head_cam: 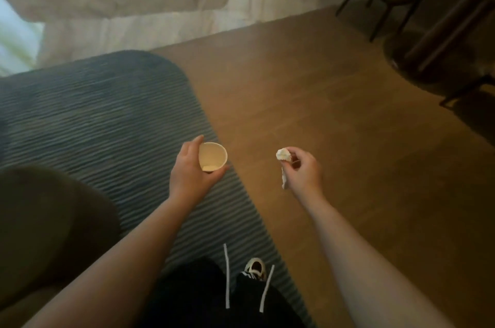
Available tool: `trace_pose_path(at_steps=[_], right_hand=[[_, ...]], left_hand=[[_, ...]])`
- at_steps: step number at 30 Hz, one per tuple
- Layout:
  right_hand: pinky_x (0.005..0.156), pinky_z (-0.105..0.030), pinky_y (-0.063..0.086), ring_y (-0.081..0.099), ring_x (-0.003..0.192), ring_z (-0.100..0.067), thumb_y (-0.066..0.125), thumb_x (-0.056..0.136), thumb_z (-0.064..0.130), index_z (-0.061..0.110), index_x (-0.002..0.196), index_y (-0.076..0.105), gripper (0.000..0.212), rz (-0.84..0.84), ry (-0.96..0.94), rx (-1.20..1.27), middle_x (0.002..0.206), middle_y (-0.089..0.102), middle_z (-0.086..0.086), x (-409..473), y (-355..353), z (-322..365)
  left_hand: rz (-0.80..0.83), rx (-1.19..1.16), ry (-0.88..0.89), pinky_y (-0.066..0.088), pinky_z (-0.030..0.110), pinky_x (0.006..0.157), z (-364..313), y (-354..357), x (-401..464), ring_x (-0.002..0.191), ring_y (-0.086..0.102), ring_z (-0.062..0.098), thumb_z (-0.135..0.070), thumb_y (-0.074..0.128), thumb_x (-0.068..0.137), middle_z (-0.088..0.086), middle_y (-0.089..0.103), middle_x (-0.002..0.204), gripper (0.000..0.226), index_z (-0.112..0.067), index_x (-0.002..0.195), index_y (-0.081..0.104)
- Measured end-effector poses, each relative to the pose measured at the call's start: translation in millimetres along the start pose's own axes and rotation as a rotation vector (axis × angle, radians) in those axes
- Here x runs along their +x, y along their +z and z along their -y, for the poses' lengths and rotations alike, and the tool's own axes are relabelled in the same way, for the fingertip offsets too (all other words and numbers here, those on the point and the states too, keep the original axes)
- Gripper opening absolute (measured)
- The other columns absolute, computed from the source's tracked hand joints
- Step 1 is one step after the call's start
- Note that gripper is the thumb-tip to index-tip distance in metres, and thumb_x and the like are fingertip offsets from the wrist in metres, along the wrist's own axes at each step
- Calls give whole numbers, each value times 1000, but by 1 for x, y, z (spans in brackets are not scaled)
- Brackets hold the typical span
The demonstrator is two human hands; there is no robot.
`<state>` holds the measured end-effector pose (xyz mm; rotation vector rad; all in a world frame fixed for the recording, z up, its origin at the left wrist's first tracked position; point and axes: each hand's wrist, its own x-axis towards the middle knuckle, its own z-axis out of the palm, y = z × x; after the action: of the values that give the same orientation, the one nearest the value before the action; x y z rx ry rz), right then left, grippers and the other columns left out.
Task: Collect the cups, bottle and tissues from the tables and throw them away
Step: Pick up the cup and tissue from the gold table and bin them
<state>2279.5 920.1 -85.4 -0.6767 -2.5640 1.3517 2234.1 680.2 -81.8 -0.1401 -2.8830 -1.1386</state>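
The left hand grasps a small cream paper cup from the side, fingers curled round its wall — its open mouth faces the camera, held over the edge of a dark blue-grey striped rug. The right hand pinches a crumpled white tissue between thumb and fingertips — a strip dangling below — above the brown wooden floor.
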Motion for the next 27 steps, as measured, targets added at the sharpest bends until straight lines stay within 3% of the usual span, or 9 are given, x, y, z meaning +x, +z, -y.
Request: trace_pose_path(at_steps=[10, 14, 17, 21, 27], right_hand=[[74, -25, 49, 58, 86, -9, 64, 86, 21, 28, 104, 66, 20, 315, -171, -31, 98, 61, 6, 175, 128, 85], [71, -21, 49, 58, 86, -5, 65, 86, 22, 43, 109, 58, 32, 452, -215, -25, 99, 60, 10, 250, 215, 137], [63, -13, 43, 57, 83, -1, 65, 86, 24, 51, 98, 53, 32, 560, -272, -65, 96, 59, 11, 306, 283, 195], [59, -7, 36, 52, 78, 5, 63, 85, 22, 46, 89, 57, 25, 631, -410, -127, 88, 55, 16, 369, 358, 284], [65, -9, 40, 53, 93, -2, 70, 82, 20, 35, 97, 61, 23, 812, -454, -81, 106, 54, 8, 434, 452, 391]], left_hand=[[-248, -33, -254, 44, 33, 86, 76, -32, 141, 107, 44, 14, -45, 80, 67, 1, 46, 123, 77, -17, 130, 45], [-339, -61, -348, 44, 32, 83, 134, -56, 222, 104, 41, 11, -46, 78, 69, 2, 46, 124, 76, -17, 131, 44], [-374, -92, -430, 41, 30, 83, 171, -86, 288, 103, 41, 11, -44, 79, 70, 2, 45, 124, 76, -17, 131, 44], [-435, -76, -470, 42, 33, 84, 214, -144, 369, 105, 46, 18, -42, 80, 70, 4, 46, 123, 74, -14, 130, 46], [-519, -63, -511, 38, 28, 84, 269, -208, 466, 105, 44, 14, -44, 79, 69, 2, 46, 121, 74, -15, 129, 47]])
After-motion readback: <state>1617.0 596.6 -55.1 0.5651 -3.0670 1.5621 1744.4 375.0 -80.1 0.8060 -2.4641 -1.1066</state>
